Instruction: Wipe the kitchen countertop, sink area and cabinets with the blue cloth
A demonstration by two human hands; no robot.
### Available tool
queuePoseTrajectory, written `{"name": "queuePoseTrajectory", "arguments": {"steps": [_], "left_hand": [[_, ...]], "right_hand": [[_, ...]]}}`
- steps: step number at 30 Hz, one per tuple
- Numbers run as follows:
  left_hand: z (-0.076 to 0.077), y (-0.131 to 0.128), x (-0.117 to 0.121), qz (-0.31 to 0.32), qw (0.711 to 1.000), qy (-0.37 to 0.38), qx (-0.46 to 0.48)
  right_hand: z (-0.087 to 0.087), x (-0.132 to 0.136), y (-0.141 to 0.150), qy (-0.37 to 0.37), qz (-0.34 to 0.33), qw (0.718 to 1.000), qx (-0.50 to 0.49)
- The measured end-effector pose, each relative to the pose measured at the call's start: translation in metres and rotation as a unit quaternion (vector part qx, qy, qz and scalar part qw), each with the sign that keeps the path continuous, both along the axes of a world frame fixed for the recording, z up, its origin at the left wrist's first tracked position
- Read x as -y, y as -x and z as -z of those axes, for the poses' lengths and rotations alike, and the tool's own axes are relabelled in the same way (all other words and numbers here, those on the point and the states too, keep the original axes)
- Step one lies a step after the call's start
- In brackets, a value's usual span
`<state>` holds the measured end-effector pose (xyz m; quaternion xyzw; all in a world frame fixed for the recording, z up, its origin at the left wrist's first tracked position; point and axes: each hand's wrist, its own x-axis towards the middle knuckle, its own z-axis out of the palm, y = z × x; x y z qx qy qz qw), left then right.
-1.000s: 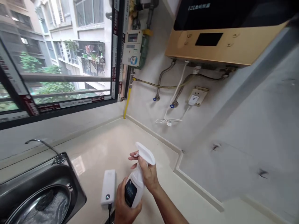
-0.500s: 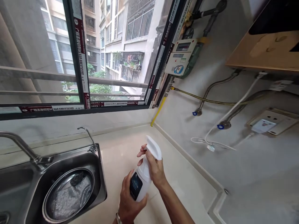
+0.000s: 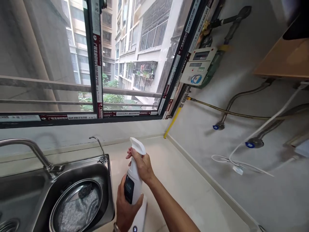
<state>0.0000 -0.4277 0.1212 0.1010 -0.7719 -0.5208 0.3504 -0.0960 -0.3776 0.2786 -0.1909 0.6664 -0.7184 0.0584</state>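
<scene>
White spray bottle point(image 3: 136, 183) slants up and away, nozzle point(image 3: 137, 145) toward the window point(image 3: 98, 71).

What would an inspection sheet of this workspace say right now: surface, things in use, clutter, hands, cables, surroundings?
Surface: pale, glossy countertop, reflecting light.
Things in use: white plastic spray bottle with a dark label; its base is hidden.
Clutter: flat white plastic slab on the countertop, partly hidden; round metal basin inside the stainless-steel sink.
Left hand: wrapped around the bottle's lower body.
Right hand: around the bottle's upper part, at the spray head.
Cables: thin white cable, loosely looped near its lower end.
Surroundings: dark-framed window; pale box-shaped meter; slim yellow pipe.
</scene>
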Motion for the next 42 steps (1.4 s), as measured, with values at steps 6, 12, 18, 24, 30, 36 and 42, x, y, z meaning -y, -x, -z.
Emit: {"name": "queuePoseTrajectory", "arguments": {"steps": [6, 12, 18, 24, 30, 36, 42], "left_hand": [[0.0, -0.006, 0.012, -0.042, 0.996, 0.072, -0.028], [-0.015, -0.026, 0.043, -0.12, 0.99, 0.067, -0.024], [-0.029, -0.039, 0.084, -0.196, 0.98, 0.04, -0.012], [-0.033, -0.036, 0.103, -0.211, 0.977, 0.034, -0.018], [-0.018, -0.039, 0.078, -0.164, 0.979, 0.118, -0.03], [0.008, -0.025, 0.016, -0.005, 0.992, 0.119, -0.028], [0.002, -0.004, -0.043, 0.161, 0.986, 0.046, -0.001]], "right_hand": [[-0.001, 0.01, -0.006, 0.011, -0.01, 1.0, -0.018], [-0.025, 0.048, -0.036, 0.093, -0.142, 0.985, -0.016], [-0.036, 0.097, -0.046, 0.047, -0.189, 0.98, -0.042], [-0.035, 0.119, -0.045, 0.063, -0.146, 0.987, -0.018], [-0.024, 0.067, -0.055, 0.122, -0.16, 0.98, 0.0], [0.006, -0.022, -0.041, 0.137, -0.024, 0.99, -0.021], [0.004, -0.094, -0.032, 0.114, 0.126, 0.985, -0.027]]}}
